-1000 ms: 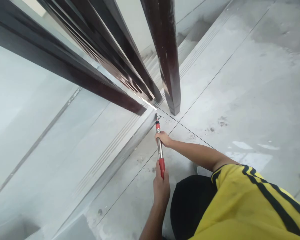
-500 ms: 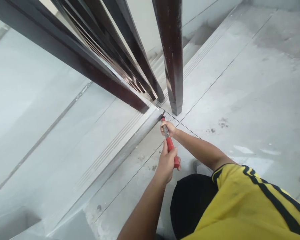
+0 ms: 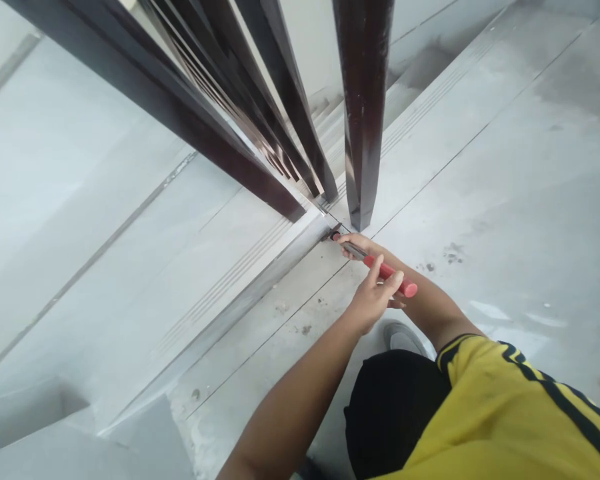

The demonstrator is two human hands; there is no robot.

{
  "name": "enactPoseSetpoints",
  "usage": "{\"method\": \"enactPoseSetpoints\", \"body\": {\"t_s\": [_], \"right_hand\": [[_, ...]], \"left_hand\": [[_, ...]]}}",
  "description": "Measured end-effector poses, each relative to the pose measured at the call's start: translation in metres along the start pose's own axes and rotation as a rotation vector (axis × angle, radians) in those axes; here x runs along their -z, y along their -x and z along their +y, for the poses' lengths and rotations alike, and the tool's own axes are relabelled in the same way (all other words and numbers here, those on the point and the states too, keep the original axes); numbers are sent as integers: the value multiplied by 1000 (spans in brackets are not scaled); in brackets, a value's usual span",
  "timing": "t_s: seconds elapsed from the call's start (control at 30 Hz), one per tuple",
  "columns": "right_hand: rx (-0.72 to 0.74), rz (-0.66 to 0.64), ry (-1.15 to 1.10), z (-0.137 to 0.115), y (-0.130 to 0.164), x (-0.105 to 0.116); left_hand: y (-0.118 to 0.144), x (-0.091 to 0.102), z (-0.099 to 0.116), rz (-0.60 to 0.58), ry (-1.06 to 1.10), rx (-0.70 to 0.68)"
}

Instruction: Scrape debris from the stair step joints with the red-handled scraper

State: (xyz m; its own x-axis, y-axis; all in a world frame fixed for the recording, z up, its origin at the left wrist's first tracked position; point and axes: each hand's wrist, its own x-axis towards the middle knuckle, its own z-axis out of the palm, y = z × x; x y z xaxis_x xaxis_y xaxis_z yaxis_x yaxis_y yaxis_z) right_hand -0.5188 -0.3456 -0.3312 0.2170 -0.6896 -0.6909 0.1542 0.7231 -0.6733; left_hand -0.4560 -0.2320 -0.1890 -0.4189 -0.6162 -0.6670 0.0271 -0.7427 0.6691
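Note:
A scraper with a red grip, a bare metal shaft and a dark blade slants across the floor corner. Its blade is at the foot of the raised pale ledge; whether it touches the ledge is too small to tell. My right hand is closed round the shaft close to the blade. Farther back, my left hand holds the red grip, thumb on top, and the grip's end sticks out past it.
Dark brown railing posts stand close beyond my hands, with more balusters slanting away left. Pale stair treads with grooved edges lie left. The tiled floor spreads right, with dark specks. My shoe is just below my hands.
The scraper's grip end has swung right and slightly up, so the tool lies flatter across the view. My left hand moved right with it. The view shifted a little.

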Motion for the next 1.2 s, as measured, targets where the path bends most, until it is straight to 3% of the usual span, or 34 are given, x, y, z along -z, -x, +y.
{"method": "enactPoseSetpoints", "body": {"t_s": [0.13,0.23,0.33,0.4,0.57,0.7,0.83,0.97,1.1,1.2], "right_hand": [[-89,-11,94,-13,10,-10],[-59,-43,79,-14,19,-23],[-38,31,120,-6,25,-30],[-32,51,148,-2,28,-31],[5,27,112,-1,24,-30],[-72,98,112,3,10,-29],[-16,55,108,8,4,-31],[-61,111,96,8,6,-35],[-29,36,90,6,10,-39],[-76,70,124,2,17,-44]], "left_hand": [[8,28,-11,-66,-174,-47],[16,58,-29,62,-129,-87],[22,80,-53,230,-83,16],[27,89,-67,275,-117,107],[40,102,-80,259,-207,167],[46,106,-78,306,-257,175],[55,107,-76,295,-234,155],[63,115,-82,352,-237,201],[66,127,-90,357,-161,188],[66,132,-94,383,-118,200]]}}
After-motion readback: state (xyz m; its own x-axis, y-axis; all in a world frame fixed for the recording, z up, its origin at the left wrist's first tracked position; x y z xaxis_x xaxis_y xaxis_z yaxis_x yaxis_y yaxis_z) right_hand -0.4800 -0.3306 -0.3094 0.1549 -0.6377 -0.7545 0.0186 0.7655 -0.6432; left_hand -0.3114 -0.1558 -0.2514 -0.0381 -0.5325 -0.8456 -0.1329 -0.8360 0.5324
